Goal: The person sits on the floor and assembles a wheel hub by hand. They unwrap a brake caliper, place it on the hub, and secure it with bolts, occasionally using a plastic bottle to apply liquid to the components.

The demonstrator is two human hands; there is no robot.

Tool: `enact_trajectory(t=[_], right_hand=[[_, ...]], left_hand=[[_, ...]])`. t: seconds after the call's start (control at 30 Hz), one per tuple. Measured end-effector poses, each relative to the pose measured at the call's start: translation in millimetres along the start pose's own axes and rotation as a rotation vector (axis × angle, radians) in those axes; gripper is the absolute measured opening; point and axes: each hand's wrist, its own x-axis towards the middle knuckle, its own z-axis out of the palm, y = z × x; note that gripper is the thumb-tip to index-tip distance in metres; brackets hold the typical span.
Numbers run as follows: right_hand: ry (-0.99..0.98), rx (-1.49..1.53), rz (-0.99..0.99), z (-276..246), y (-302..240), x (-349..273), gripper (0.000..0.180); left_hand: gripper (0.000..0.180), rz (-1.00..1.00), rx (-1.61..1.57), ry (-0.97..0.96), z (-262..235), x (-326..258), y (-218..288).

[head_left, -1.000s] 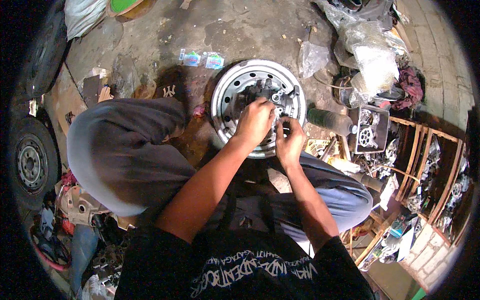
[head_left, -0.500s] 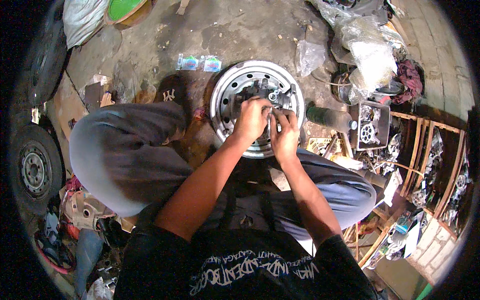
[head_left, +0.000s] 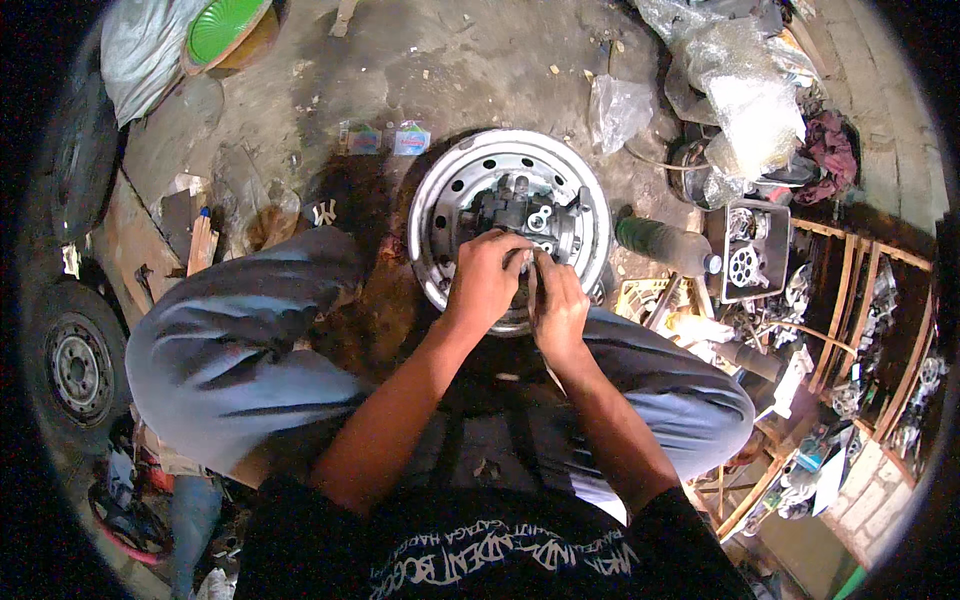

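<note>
A white steel wheel rim (head_left: 428, 190) lies flat on the floor between my legs. On it rests a dark metal machine part (head_left: 512, 207) with a bright round fitting on top. My left hand (head_left: 484, 278) and my right hand (head_left: 561, 303) meet at the near side of this part. Both have their fingers pinched close together, fingertips nearly touching. Something small and pale shows between the fingertips, too small to name. A thin, light strip (head_left: 534, 288) runs down beside the right fingers, its kind unclear.
Right of the rim lies a dark bottle (head_left: 660, 244), with a grey bin (head_left: 777, 275) of metal parts beyond. Wooden shelving (head_left: 838, 290) holds more parts. At far left are wheels with tyres (head_left: 75, 372); at top left stands a green basin (head_left: 225, 28). Clear plastic (head_left: 622, 112) lies beyond the rim.
Both hands have drawn slightly nearer to me, exposing more of the machine part. The fingers stay pinched together. The thin strip by the right hand now shows more plainly.
</note>
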Motion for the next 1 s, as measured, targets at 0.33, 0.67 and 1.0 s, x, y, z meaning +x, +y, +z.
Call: enact_trajectory(t=[0.33, 0.67, 1.0], right_hand=[[-0.024, 0.011, 0.032, 5, 7, -2, 0.044], [-0.012, 0.045, 0.055, 10, 8, -7, 0.047], [-0.07, 0.058, 0.108, -2, -6, -5, 0.05]], left_hand=[[0.011, -0.071, 0.08, -0.025, 1, 2, 1], [0.013, -0.056, 0.083, -0.024, 2, -2, 5], [0.012, 0.038, 0.163, -0.006, 7, 6, 0]])
